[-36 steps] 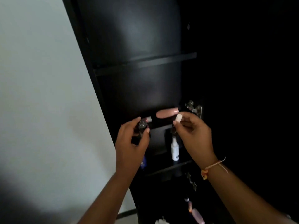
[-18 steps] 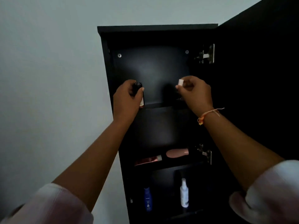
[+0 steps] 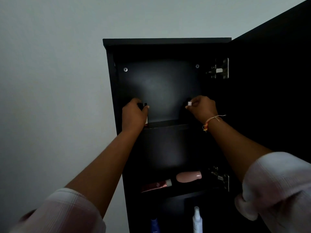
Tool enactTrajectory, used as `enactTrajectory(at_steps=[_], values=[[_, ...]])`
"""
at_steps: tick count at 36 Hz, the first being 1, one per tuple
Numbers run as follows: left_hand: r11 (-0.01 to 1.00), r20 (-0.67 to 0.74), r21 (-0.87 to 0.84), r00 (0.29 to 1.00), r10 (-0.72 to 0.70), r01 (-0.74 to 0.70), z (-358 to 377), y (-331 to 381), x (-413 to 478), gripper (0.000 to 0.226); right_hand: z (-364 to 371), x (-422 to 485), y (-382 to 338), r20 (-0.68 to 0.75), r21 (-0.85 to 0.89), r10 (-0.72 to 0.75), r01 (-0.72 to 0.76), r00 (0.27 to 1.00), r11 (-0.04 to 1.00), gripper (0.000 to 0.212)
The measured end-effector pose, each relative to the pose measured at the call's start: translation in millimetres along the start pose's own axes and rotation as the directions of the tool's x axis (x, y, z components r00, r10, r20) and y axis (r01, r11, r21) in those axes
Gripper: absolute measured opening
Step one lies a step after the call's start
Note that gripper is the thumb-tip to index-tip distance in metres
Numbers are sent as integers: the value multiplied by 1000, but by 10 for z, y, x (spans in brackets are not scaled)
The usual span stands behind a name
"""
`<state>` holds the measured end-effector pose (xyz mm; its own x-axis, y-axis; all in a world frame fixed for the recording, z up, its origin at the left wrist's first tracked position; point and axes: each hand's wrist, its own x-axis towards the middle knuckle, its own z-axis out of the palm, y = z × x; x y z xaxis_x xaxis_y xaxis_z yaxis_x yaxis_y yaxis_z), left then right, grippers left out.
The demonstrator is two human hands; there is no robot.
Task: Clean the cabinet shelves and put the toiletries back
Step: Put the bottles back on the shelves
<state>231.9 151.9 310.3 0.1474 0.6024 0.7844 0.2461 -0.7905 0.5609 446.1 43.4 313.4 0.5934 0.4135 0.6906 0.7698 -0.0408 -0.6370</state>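
A tall black cabinet [image 3: 166, 42] stands open against a pale wall. My left hand [image 3: 133, 116] grips a small dark bottle [image 3: 142, 105] with a black cap at the left end of the top shelf [image 3: 165, 123]. My right hand [image 3: 202, 109] pinches a small dark bottle with a white cap [image 3: 189, 103] at the shelf's right end; its body is lost in shadow. Whether either bottle stands on the shelf is unclear.
Two shelves down lie a red tube [image 3: 157, 185] and a pink bottle [image 3: 189, 176] on its side. Below them stand a blue bottle [image 3: 154, 225] and a white spray bottle [image 3: 196, 220]. The open door [image 3: 272, 98] hangs at the right on metal hinges [image 3: 219, 69].
Both hands rose with their bottles from the lower shelf to the top shelf, and my view tilted up. In the last half second the hands settled slightly lower at the shelf ends.
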Motion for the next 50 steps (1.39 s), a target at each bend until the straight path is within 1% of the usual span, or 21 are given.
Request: enactTrajectory(at_steps=[6,11,14,18,22,25,27,30,34,39,41,44,47,49,50], values=[[1000,-15,-12,1000,-6,6,66,-49,45,35,111,63,47,-3,-56,10,-11,1000,998,24],[999,6,-30,1000,-15,15,80,-89,52,40,173,70,73,24,-130,24,-21,999,991,36],[999,20,-25,999,-31,32,80,-100,55,47,178,64,83,22,-128,20,-17,1000,992,41],[999,29,-17,999,-40,40,97,-93,55,58,172,39,92,3,-60,12,-12,1000,998,49],[1000,14,11,1000,-19,19,108,-67,14,69,146,0,84,-43,-86,-38,34,998,996,57],[997,-34,47,998,61,-59,104,-46,-49,70,113,-67,53,-104,-129,-89,75,991,989,58],[988,-64,69,987,144,-140,105,-39,-111,70,90,-135,21,-153,-144,-129,107,980,984,55],[956,-72,86,955,286,-280,104,-27,-231,73,66,-267,-41,-218,-151,-187,156,958,976,48],[903,-78,83,900,428,-422,90,8,-461,69,67,-508,-107,-254,-78,-208,194,945,978,43],[856,23,-50,857,515,-514,113,34,-950,50,105,-969,-81,-291,69,-149,176,945,982,33],[851,71,-130,852,519,-508,135,4,-1192,38,140,-1214,-8,-271,132,-106,146,957,980,30],[873,158,-221,867,472,-435,188,-125,-1609,21,221,-1641,179,-174,202,-23,59,984,978,24],[910,285,-283,879,382,-304,285,-358,-2083,8,300,-2096,428,-82,244,78,-56,994,968,17],[934,393,-294,865,311,-203,362,-554,-2423,7,353,-2398,625,-10,210,127,-122,992,970,9],[945,443,-291,855,269,-146,399,-654,-2593,6,380,-2542,735,28,175,157,-159,987,972,10]])
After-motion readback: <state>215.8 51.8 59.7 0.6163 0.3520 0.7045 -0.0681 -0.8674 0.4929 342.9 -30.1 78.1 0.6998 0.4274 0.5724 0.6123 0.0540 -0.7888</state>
